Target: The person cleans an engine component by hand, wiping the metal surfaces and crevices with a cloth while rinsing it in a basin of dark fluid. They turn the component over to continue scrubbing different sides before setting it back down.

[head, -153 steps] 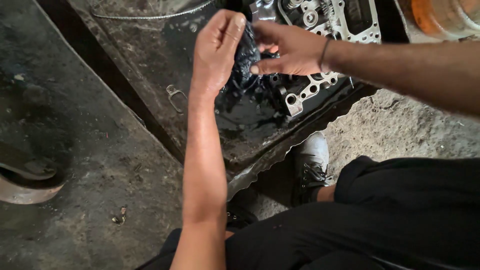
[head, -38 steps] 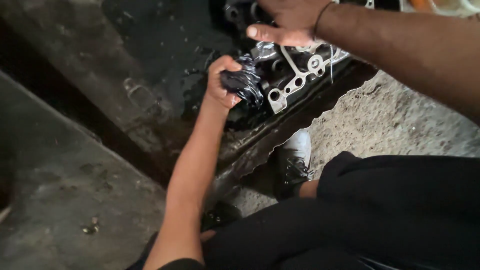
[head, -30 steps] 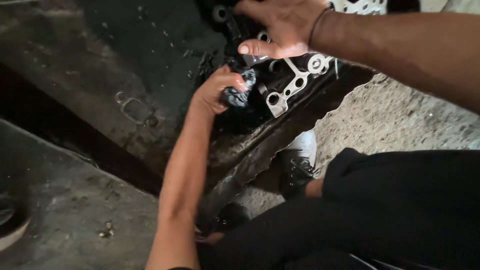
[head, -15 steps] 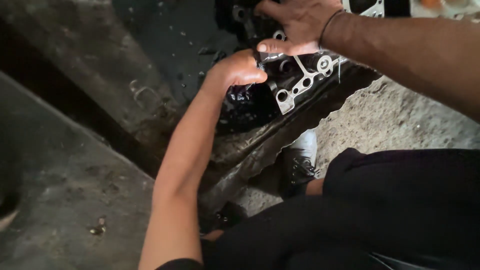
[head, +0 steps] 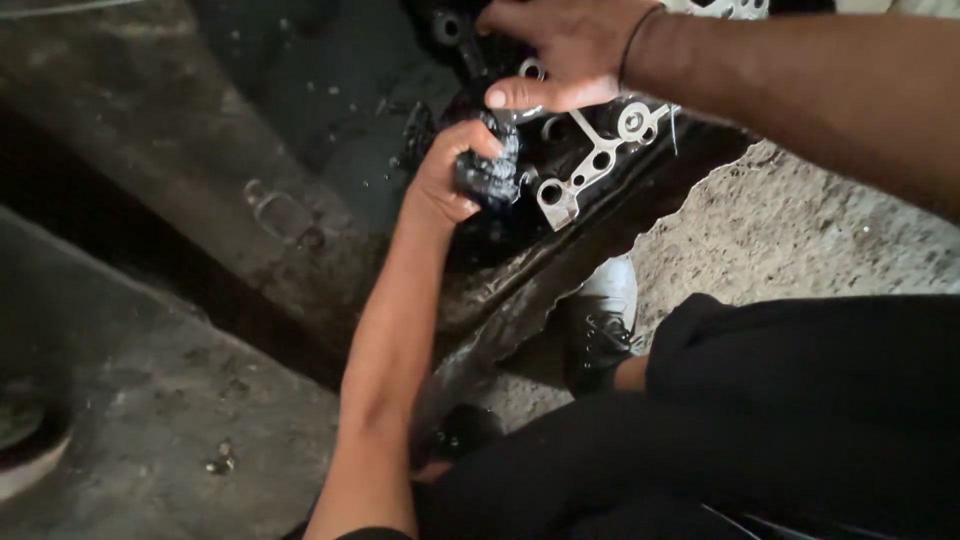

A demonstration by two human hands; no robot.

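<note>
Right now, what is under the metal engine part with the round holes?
The metal engine part lies in a shallow metal tray wet with black oil. The right hand rests on the part, so what lies directly beneath it is hidden.

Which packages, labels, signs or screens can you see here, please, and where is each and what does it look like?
None in view: no package, label, sign or screen.
The left hand grips an oily black rag.
The right hand rests on a grey metal engine part in a dark oily tray.

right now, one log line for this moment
left hand: grips oily black rag | right hand: rests on metal engine part | tray: oily
</note>
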